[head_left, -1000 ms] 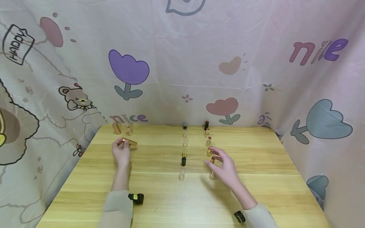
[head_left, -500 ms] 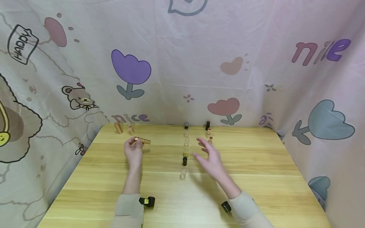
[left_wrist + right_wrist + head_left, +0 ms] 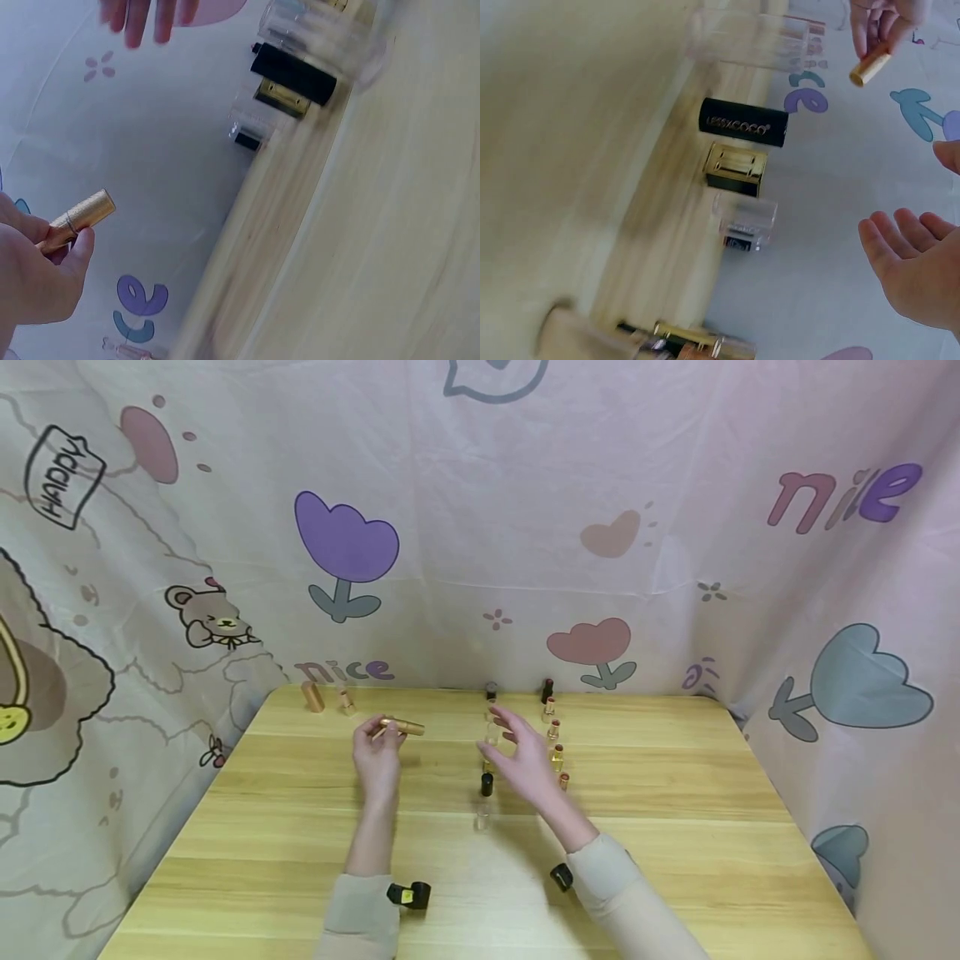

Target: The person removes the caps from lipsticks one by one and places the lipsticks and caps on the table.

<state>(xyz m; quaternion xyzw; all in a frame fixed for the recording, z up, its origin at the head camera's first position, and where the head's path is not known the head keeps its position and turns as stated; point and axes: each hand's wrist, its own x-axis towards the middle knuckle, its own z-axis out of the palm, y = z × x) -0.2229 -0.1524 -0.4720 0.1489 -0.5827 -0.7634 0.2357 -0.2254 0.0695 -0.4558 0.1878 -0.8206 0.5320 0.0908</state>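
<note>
My left hand [image 3: 377, 764] pinches a gold lipstick tube [image 3: 407, 727] between thumb and fingers, held almost level above the table. The left wrist view shows the tube [image 3: 91, 208] with a seam round it, one end inside the fingers. My right hand [image 3: 525, 768] has its fingers apart and nothing in them, over the middle row of lipstick caps. In that row are a black cap [image 3: 742, 122] with lettering, a gold cap [image 3: 735, 169] and several clear caps [image 3: 482, 817]. The right hand partly hides the row in the head view.
Right of the caps, uncapped lipsticks [image 3: 553, 731] stand in a row, with a black one [image 3: 547, 691] at the back. A copper-gold cap [image 3: 312, 697] and a small lipstick [image 3: 347, 702] stand at the far left. A patterned cloth [image 3: 450, 568] hangs behind the table.
My left hand has carried the gold lipstick tube rightward from the left side. My right hand has moved left, from over the uncapped lipsticks to over the caps.
</note>
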